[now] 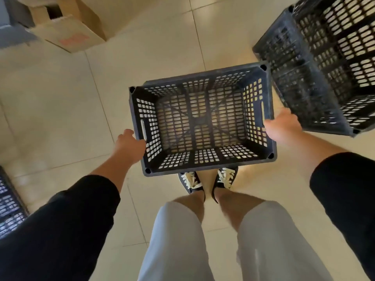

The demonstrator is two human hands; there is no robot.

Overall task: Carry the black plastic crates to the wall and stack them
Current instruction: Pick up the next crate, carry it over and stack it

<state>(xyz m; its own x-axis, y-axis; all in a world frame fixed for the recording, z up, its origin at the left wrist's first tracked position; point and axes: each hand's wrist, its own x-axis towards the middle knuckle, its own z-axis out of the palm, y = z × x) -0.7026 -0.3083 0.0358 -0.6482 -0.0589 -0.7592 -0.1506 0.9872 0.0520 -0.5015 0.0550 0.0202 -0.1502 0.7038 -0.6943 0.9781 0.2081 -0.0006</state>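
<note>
An empty black plastic crate (203, 120) with perforated walls hangs above the tiled floor in front of my feet. My left hand (129, 141) grips its left short side near the handle slot. My right hand (282, 127) grips the right short side by the other slot. The fingers of both hands are hidden behind the crate walls. Another black crate (322, 65) stands close on the right, almost touching the held one. A third black crate (10, 203) shows partly at the left edge.
A cardboard box (69, 27) stands on the floor at the upper left, beside a grey surface (12, 31). Beige floor tiles (60, 102) stretch to the left and ahead. My feet in dark sneakers (209, 179) are just under the crate's near edge.
</note>
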